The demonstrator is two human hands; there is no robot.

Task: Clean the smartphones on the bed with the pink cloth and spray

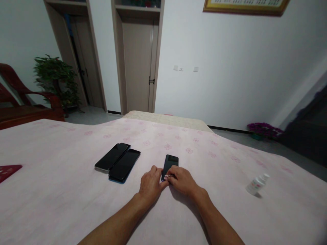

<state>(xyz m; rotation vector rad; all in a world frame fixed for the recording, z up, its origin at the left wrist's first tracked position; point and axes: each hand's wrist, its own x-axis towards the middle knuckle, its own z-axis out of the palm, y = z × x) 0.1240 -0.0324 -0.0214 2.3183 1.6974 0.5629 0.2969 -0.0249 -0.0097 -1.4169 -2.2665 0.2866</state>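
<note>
A black phone (170, 163) lies screen up on the pink flowered cloth (63, 190). My left hand (151, 183) is curled against the phone's near left edge, fingers closed. My right hand (182, 180) covers the phone's near end, fingers pinched on a small pale pink bit (166, 177) that I cannot name. Both hands meet at that near end. Two more dark phones (118, 161) lie side by side to the left, apart from my hands.
A small white bottle (256, 184) lies on its side at the right of the cloth. A dark red flat item (7, 170) sits at the left edge. Beyond are a wooden chair (22, 109), a potted plant (55, 78), doors and a flower pot (263, 130).
</note>
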